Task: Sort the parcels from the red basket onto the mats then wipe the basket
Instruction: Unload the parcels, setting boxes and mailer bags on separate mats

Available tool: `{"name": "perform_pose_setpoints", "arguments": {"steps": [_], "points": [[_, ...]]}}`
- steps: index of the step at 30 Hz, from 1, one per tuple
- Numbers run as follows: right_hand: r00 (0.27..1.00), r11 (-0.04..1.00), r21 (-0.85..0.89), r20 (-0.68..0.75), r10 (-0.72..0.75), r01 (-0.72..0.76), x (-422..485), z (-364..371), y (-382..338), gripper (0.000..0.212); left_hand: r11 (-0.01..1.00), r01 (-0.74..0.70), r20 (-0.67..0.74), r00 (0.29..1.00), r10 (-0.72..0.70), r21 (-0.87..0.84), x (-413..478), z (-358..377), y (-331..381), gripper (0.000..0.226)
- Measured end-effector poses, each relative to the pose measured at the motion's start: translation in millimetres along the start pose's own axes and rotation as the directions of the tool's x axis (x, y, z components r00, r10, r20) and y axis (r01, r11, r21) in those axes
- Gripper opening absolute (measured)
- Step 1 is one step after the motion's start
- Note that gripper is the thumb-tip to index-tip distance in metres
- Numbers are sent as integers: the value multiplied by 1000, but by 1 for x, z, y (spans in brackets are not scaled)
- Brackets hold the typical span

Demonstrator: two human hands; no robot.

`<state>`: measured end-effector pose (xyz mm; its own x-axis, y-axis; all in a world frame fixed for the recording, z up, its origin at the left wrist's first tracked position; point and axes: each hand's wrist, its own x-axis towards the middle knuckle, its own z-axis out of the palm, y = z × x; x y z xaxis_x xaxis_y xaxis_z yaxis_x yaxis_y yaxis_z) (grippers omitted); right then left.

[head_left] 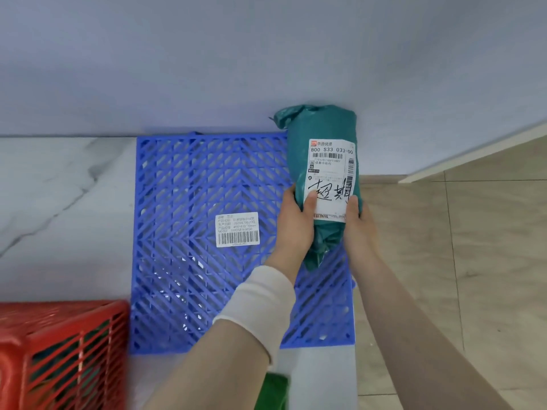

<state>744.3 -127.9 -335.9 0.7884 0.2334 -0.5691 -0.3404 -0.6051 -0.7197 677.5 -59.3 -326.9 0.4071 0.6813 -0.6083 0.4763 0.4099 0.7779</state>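
Both your left hand (296, 220) and right hand (359, 220) clamp the teal parcel (322, 125) over the blue mat (189, 184)'s far right corner. It's rolled; it may roll off toward the wall.

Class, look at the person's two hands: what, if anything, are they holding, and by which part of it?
Both hands, left hand and right hand, grip the green parcel at its lower end, one on each side of its white shipping label.
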Motion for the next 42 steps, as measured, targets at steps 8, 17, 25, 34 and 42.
{"name": "perform_pose_setpoints", "arguments": {"steps": [8, 17, 25, 34, 42], "points": [[1000, 983, -184, -17, -10, 7, -50, -22, -22, 58, 999, 20, -4, 1000, -20, 50, -49, -28, 29, 64], [884, 657, -607, 192, -426, 448, -212, -15, -72, 53, 627, -236, 10, 940, 341, 743, -178, -136, 62, 48], [755, 415, -666, 361, -547, 620, -351, 49, -93, 49, 402, -264, 63, 892, 447, 877, -254, -264, 47, 47], [720, 354, -636, 519, -461, 686, -448, 125, -55, 59, 504, -213, -17, 910, 414, 837, -305, -391, -21, 47], [634, 177, -611, 717, -289, 772, -450, 152, -38, 84, 830, -9, -148, 983, 110, 557, -318, -415, -74, 62]]}}
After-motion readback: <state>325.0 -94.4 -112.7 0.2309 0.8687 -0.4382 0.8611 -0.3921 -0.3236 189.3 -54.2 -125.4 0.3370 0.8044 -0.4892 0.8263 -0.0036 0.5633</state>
